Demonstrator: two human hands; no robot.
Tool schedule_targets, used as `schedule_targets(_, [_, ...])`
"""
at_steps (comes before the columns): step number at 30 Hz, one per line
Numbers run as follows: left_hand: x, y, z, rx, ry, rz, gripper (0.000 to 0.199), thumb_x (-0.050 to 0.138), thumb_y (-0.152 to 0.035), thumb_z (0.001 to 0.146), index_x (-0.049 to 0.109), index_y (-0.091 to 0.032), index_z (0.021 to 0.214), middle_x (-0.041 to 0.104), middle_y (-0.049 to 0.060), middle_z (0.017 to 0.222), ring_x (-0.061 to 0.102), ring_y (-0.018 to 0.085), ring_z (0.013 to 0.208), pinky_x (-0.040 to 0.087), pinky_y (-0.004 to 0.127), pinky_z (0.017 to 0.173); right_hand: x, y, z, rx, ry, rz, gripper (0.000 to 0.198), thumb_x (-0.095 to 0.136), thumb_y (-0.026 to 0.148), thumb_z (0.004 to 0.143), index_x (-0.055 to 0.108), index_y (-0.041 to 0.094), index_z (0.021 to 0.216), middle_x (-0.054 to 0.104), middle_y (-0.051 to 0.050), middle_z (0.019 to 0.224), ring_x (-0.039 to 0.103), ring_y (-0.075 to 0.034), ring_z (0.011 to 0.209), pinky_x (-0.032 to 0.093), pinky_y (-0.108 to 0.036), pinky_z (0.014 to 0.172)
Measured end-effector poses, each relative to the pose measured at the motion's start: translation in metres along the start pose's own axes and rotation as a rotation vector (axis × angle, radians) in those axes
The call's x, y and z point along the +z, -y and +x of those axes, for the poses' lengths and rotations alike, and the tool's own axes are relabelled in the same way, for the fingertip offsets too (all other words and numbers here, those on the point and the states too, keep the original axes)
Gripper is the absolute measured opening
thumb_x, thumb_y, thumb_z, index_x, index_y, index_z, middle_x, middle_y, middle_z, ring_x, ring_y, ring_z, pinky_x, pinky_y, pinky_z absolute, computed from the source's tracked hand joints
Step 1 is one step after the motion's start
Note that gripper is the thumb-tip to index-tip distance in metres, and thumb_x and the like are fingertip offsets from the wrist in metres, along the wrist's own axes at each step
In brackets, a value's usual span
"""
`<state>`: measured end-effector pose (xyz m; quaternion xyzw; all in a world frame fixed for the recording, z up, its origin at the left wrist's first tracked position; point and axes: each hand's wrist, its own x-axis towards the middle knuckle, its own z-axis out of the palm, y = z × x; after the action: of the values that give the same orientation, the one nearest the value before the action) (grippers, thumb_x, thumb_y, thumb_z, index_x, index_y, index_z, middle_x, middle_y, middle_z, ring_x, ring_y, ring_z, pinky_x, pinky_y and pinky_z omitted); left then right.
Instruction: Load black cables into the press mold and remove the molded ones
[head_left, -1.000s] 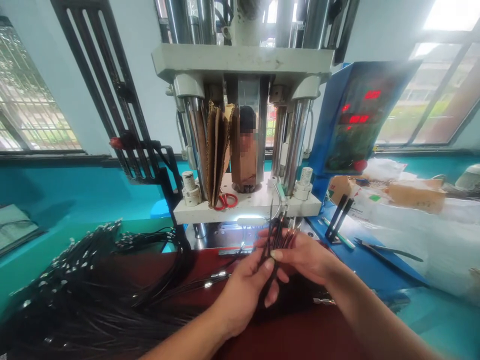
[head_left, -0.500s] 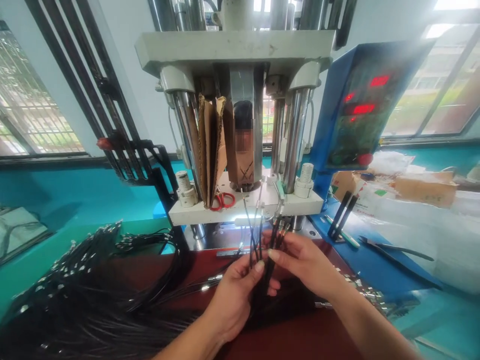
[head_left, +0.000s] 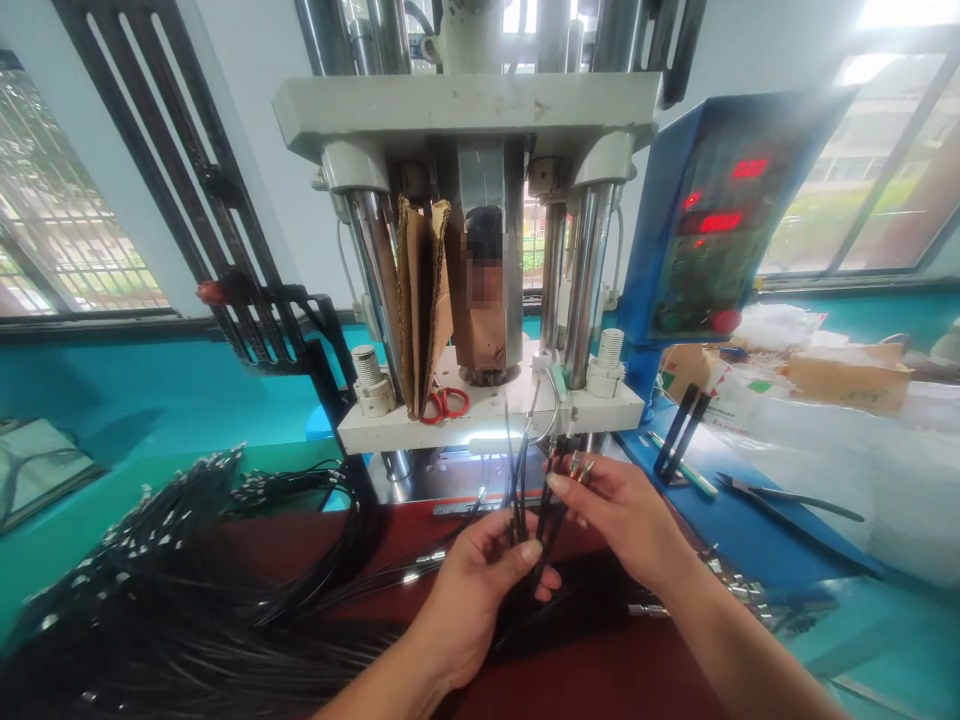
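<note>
L hand (head_left: 480,580), lower ctr of frame, was closed round a bunch of black cables (head_left: 519,490), roughly upright at ctr; R hand (head_left: 622,510), just right of it, had thumb & fingers pinched on the bunch nr its metal-tipped ends. Tips poked up in front of the lower press plate's (head_left: 420,437) front edge, w/ only a narrow gap in the frame betw. R fingers & plate; couldn't tell if any tip touched it. More room below: red work surface (head_left: 585,680) showed at bottom ctr. Big cable pile (head_left: 150,590) crowded lower left. Red-handled scissors (head_left: 443,404) lay nr the plate's front edge, mid-frame. Pliers (head_left: 810,500) lay right of R hand, well apart.
</note>
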<state>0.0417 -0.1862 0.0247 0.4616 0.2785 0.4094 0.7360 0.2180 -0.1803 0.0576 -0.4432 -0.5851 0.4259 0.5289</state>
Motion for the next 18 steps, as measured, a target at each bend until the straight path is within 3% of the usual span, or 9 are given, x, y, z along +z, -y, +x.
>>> schedule_targets(5, [0.0009, -0.0015, 0.0014, 0.051, -0.055, -0.036, 0.020, 0.065, -0.024, 0.084, 0.060, -0.016, 0.103, 0.059, 0.005, 0.099, 0.058, 0.015, 0.083, 0.044, 0.031, 0.080, 0.0003, -0.0001, -0.0005, 0.023, -0.058, -0.091, 0.028, 0.061, 0.045, 0.086, 0.069, 0.019, 0.088, 0.062, -0.001, 0.071, 0.053, -0.013, 0.058, 0.043, -0.026, 0.054])
schedule_targets(11, [-0.0019, -0.0032, 0.0039, 0.056, -0.044, -0.007, 0.021, 0.070, -0.021, 0.080, 0.064, -0.015, 0.099, 0.054, 0.000, 0.078, 0.049, 0.010, 0.069, 0.038, 0.025, 0.069, 0.0029, -0.0026, -0.0014, 0.057, -0.084, 0.024, 0.025, 0.065, 0.044, 0.084, 0.067, 0.021, 0.091, 0.054, 0.003, 0.068, 0.048, -0.009, 0.056, 0.041, -0.022, 0.051])
schedule_targets(18, [-0.0026, -0.0041, 0.0029, 0.030, -0.077, 0.023, 0.019, 0.075, -0.021, 0.074, 0.065, -0.015, 0.090, 0.058, 0.000, 0.082, 0.051, 0.010, 0.072, 0.037, 0.025, 0.073, 0.0047, -0.0054, -0.0019, 0.089, -0.082, 0.178, 0.040, 0.072, 0.048, 0.075, 0.067, 0.021, 0.104, 0.066, -0.004, 0.078, 0.056, -0.016, 0.058, 0.047, -0.028, 0.049])
